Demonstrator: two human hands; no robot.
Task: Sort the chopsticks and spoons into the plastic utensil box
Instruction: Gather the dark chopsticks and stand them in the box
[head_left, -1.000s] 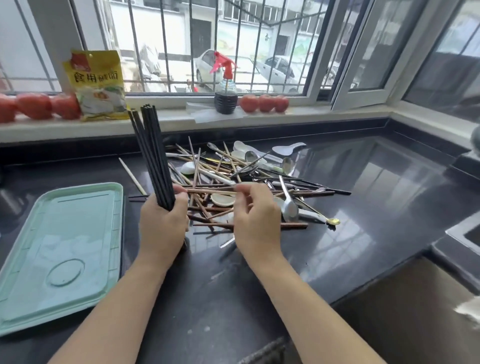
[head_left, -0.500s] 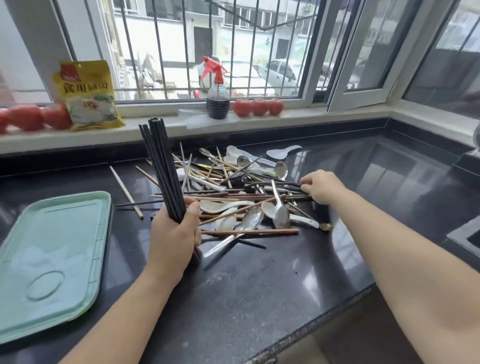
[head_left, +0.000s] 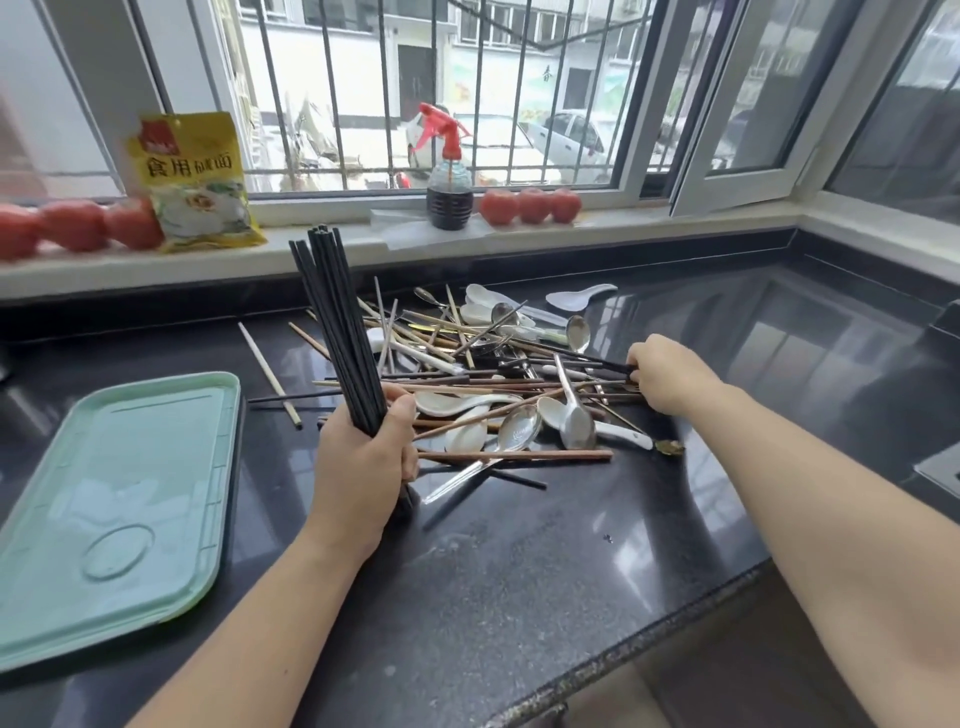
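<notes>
My left grip (head_left: 363, 457) clenches black chopsticks (head_left: 337, 332) upright (tips toward the tabletop's back edge). My right grip (head_left: 670, 376) pinches a pile chopstick (head_left: 587, 356) lying crosswise.

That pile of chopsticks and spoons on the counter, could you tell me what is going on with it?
A person is sorting it by hand. The left hand grips a bundle of black chopsticks upright, while the right hand pinches the end of another black chopstick at the right edge of the mixed pile. A green tray lies to the left with nothing in it.

Black chopsticks (head_left: 337, 332) bundled upright beside jumbled wooden chopsticks (head_left: 514, 456) and spoons (head_left: 574, 421).
</notes>
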